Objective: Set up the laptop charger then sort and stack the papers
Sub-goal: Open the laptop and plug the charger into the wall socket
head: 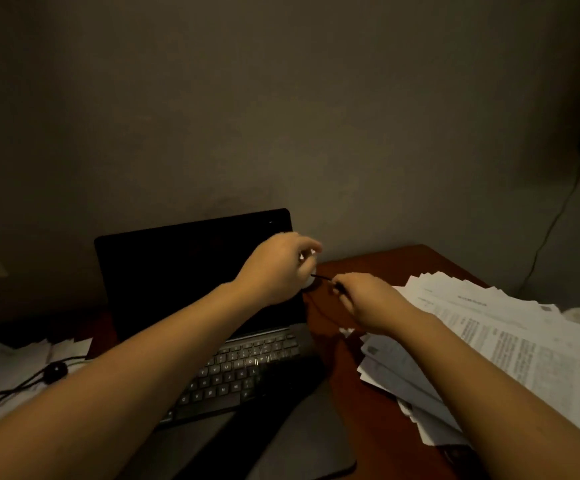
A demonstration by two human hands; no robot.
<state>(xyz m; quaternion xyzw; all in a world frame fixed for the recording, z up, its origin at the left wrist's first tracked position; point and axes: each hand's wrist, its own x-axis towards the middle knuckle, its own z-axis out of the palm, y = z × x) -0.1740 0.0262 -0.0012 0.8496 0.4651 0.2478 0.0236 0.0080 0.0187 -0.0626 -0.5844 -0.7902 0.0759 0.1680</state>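
1. Laptop charger [306,285]: the white adapter is gripped in a person's left hand [276,268], fingers curled round it, at the right edge of the open laptop [191,271] and its dark screen.
2. The right hand [371,303] pinches a thin black cable [321,277] just beside the adapter.
3. Loose papers [489,327] lie fanned in a heap on the reddish worktop [368,403], right of the laptop.
4. More sheets [11,358] and a black cord [22,384] lie far left.

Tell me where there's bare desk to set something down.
Bare wood strip between laptop and the paper pile, widest near the back wall. Crowded: left of the laptop, more papers and a black cable.
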